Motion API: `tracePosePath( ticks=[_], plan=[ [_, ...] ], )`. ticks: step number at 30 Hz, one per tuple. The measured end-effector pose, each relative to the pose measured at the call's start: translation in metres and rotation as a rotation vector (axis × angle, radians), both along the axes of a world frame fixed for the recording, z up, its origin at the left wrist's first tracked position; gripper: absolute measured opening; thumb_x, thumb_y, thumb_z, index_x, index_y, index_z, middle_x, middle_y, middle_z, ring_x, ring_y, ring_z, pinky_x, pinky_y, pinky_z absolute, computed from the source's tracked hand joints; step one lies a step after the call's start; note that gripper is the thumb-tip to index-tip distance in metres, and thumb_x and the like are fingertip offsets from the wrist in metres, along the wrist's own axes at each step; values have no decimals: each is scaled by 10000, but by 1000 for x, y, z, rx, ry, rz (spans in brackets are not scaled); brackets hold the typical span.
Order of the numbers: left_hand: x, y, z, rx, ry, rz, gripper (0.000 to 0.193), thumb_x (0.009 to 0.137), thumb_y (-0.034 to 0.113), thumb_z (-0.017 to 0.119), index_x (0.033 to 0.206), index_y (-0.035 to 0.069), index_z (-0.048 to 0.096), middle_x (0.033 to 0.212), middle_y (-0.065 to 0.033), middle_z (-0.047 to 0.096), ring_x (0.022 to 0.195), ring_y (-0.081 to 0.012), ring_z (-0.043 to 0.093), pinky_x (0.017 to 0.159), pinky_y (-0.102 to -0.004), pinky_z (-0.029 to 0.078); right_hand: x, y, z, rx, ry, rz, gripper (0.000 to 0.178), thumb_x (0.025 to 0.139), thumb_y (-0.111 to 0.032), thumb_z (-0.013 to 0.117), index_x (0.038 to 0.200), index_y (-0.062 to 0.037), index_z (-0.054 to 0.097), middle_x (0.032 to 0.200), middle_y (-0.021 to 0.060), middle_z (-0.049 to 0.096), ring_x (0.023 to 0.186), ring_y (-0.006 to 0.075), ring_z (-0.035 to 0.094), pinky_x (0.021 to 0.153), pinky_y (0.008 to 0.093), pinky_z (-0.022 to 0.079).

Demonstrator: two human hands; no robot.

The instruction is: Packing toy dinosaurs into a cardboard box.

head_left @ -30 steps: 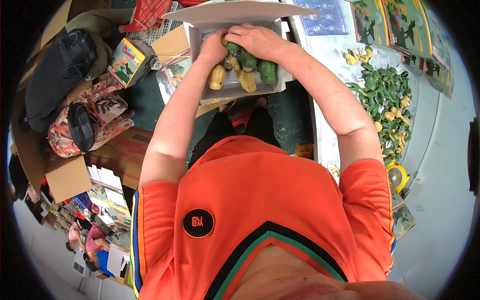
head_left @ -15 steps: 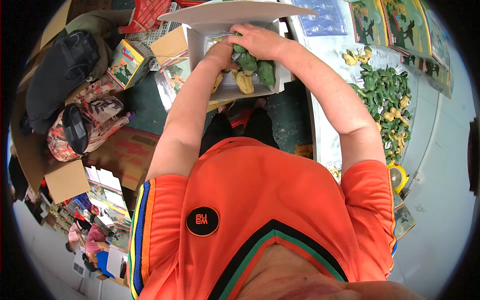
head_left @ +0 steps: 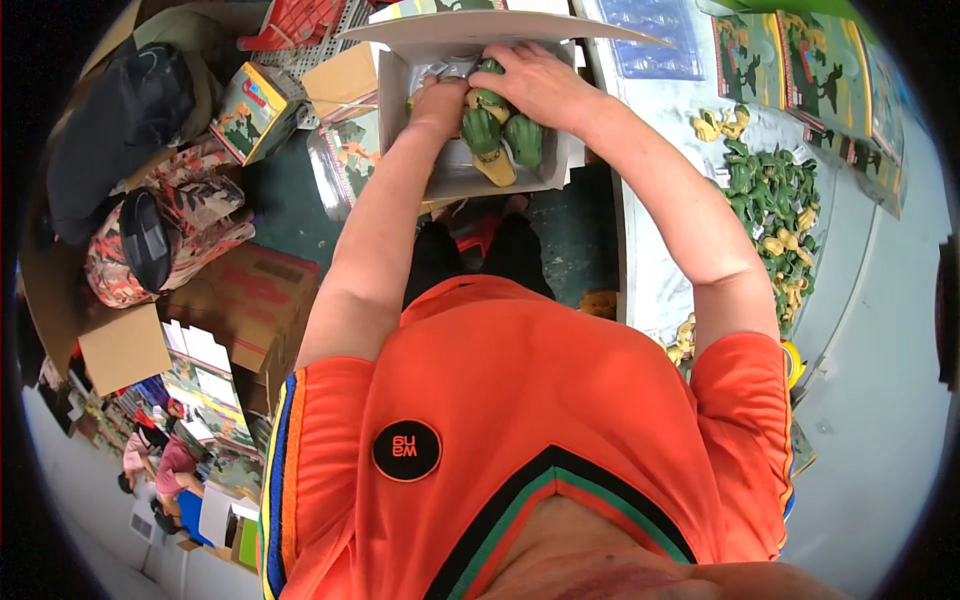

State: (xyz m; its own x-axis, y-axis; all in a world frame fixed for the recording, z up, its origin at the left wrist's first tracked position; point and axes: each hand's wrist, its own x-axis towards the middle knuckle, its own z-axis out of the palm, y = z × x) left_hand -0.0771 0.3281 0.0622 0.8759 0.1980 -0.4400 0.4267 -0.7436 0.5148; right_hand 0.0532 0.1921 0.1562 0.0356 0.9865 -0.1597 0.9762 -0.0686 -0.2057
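Note:
Both my hands are inside an open white box [head_left: 409, 85]. Toy figures in green and yellow, dinosaur-like, lie in it. My right hand [head_left: 540, 88] reaches in from the right, its fingers curled over the green top of one toy figure [head_left: 487, 103]. Close beside it, my left hand [head_left: 438, 106] has its fingers bent and closed; what they hold is hidden. Below my hands, a green part with ridges [head_left: 480, 131] sits above a yellow piece [head_left: 497, 170]. Another green toy piece [head_left: 524, 140] rests near the box's right wall.
On the white table [head_left: 655, 180] at the right lies a heap of green and yellow toys [head_left: 775, 200]. Behind it are a blue clear plastic tray [head_left: 655, 45] and printed boxes [head_left: 815, 60]. Cartons [head_left: 245, 300], bags [head_left: 165, 240] and a red crate [head_left: 300, 22] crowd the left.
The toys under my hands have shifted and turned, with the ridged green part now facing up. My hands remain in the box. The whole view has moved slightly.

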Motion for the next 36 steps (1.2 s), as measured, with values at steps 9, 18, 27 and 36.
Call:
tracePosePath(
  ticks=[9,18,27,36],
  plan=[
    [-3,-13,9,24,-84,269,249,880,60,568,1099,55,687,1221,-173,637,1125,-380,625,931,-448,535,-12,-5,-1,99,73,-63,437,775,-105,747,1189,-149,616,1374,159,477,1191,361,558,1065,479,434],
    [-12,-15,-4,153,-82,129,240,901,94,559,1088,86,709,1261,-200,573,1069,-398,659,892,-465,554,-15,6,6,-134,-18,18,438,819,-43,662,1244,-126,598,1395,191,509,1282,356,521,1144,487,368],
    [-7,-15,11,105,9,123,300,881,72,597,1156,113,707,1334,-191,538,1189,-380,599,975,-458,518,-13,2,12,-46,146,-172,381,879,-57,556,1251,-114,613,1318,179,529,1223,357,559,1047,441,458],
    [-3,2,-3,-709,-16,346,485,800,-68,590,1257,85,650,1194,-88,673,1095,-239,627,924,-337,496,-2,10,11,-57,219,-113,469,823,-30,626,1285,-101,598,1372,157,505,1199,359,574,1015,426,487]
  ],
)
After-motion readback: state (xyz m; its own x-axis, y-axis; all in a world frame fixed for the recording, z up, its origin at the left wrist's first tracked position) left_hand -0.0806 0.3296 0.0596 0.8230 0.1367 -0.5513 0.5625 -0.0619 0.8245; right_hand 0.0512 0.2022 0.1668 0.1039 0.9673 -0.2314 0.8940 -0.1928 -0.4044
